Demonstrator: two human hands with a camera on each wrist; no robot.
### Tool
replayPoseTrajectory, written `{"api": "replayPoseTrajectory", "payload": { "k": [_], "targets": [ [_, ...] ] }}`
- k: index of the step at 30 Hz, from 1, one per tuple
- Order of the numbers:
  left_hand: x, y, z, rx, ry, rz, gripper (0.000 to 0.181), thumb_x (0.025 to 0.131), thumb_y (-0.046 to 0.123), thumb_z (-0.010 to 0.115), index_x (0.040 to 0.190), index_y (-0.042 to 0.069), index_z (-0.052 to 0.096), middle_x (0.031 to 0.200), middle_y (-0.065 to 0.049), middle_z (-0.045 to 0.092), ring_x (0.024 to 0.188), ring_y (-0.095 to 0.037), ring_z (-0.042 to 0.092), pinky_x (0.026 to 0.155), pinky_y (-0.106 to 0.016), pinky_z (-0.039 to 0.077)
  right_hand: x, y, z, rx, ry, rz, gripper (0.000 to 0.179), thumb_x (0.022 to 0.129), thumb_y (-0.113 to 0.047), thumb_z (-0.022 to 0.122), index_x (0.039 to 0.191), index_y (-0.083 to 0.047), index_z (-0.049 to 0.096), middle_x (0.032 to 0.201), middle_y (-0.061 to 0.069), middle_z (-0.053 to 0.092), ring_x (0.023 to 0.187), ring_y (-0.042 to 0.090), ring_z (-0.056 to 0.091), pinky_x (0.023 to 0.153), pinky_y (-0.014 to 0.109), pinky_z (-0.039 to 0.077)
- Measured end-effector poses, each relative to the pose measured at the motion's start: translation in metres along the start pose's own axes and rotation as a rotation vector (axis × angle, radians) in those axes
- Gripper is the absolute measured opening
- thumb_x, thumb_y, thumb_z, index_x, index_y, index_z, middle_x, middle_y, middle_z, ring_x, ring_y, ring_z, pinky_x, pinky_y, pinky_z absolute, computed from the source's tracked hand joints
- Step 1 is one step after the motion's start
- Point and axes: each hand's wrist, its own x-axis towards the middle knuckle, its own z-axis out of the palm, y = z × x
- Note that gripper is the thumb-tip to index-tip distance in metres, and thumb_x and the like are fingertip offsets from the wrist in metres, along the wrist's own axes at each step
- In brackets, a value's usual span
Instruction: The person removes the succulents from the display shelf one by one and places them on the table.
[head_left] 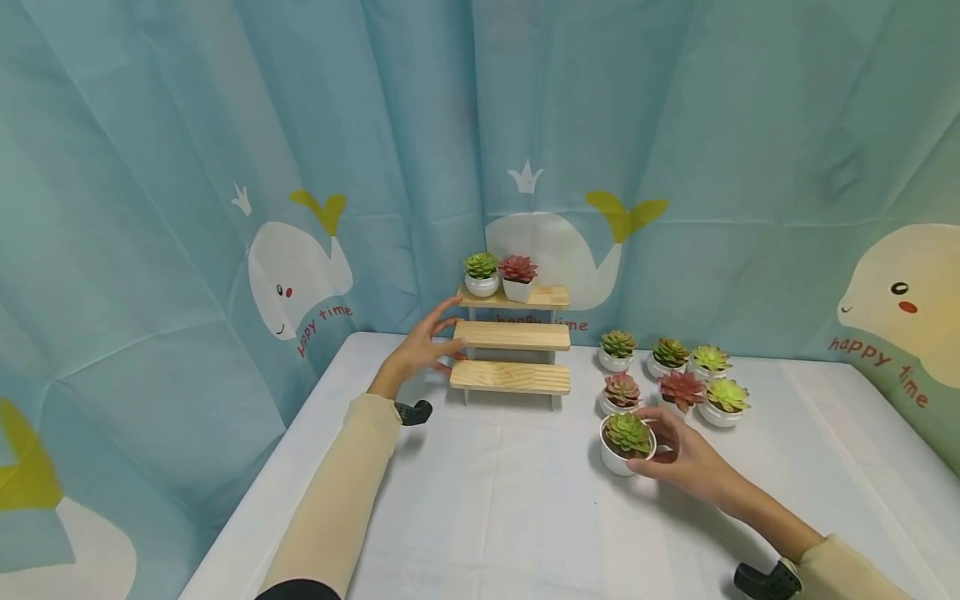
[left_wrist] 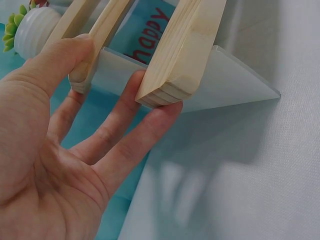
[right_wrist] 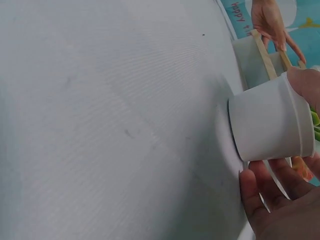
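Observation:
My right hand (head_left: 682,454) holds a potted succulent (head_left: 628,435) by its white pot, thumb on one side and fingers on the other. In the right wrist view the pot (right_wrist: 267,120) is at or just above the tabletop; I cannot tell which. My left hand (head_left: 420,346) is at the left end of a three-tier wooden shelf (head_left: 512,336). Its fingers are spread and fairly straight, and in the left wrist view they touch the plank (left_wrist: 175,65) ends. A green succulent (head_left: 481,273) and a red succulent (head_left: 518,277) stand side by side on the top tier.
Several more potted succulents cluster right of the shelf, among them a red one (head_left: 682,390) and a light green one (head_left: 724,402). A white cloth (head_left: 487,500) covers the table. Behind hangs a blue curtain (head_left: 420,125) with whale prints.

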Motion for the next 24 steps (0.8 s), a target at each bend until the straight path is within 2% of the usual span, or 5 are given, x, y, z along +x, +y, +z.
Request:
{"api": "replayPoseTrajectory", "payload": {
  "k": [5, 12, 20, 24],
  "targets": [
    [-0.0003, 0.0, 0.0002, 0.001, 0.005, -0.001, 0.078, 0.101, 0.015, 0.069, 0.162, 0.041, 0.027, 0.167, -0.012, 0.028, 0.123, -0.047, 0.06, 0.073, -0.057, 0.061, -0.0013, 0.0018, 0.0, 0.018, -0.01, -0.017, 0.07, 0.088, -0.013, 0.084, 0.144, 0.001, 0.044, 0.135, 0.023, 0.056, 0.11, -0.001, 0.06, 0.087, 0.024, 0.056],
    [-0.0015, 0.0017, 0.0014, -0.002, 0.005, -0.002, 0.078, 0.101, 0.014, 0.069, 0.161, 0.042, 0.028, 0.167, -0.012, 0.028, 0.127, -0.046, 0.058, 0.074, -0.058, 0.06, -0.0018, 0.0024, 0.0001, 0.02, -0.015, -0.019, 0.069, 0.089, -0.014, 0.083, 0.144, 0.0, 0.043, 0.135, 0.021, 0.056, 0.11, 0.004, 0.061, 0.087, 0.026, 0.057],
    [-0.0023, 0.001, 0.0008, -0.001, -0.01, 0.019, 0.079, 0.102, 0.013, 0.067, 0.163, 0.039, 0.025, 0.168, -0.015, 0.024, 0.141, -0.044, 0.045, 0.075, -0.058, 0.06, -0.0016, 0.0036, -0.0001, 0.021, -0.017, -0.019, 0.069, 0.089, -0.014, 0.083, 0.144, 0.0, 0.043, 0.135, 0.022, 0.056, 0.111, 0.003, 0.061, 0.088, 0.025, 0.056],
    [-0.0032, 0.0014, 0.0011, -0.001, -0.012, 0.021, 0.079, 0.102, 0.013, 0.067, 0.163, 0.039, 0.025, 0.168, -0.015, 0.024, 0.14, -0.044, 0.046, 0.074, -0.058, 0.06, -0.0011, 0.0049, -0.0002, 0.034, -0.023, -0.023, 0.069, 0.089, -0.013, 0.083, 0.144, 0.001, 0.043, 0.134, 0.022, 0.057, 0.11, 0.004, 0.061, 0.087, 0.026, 0.057]
  ]
}}
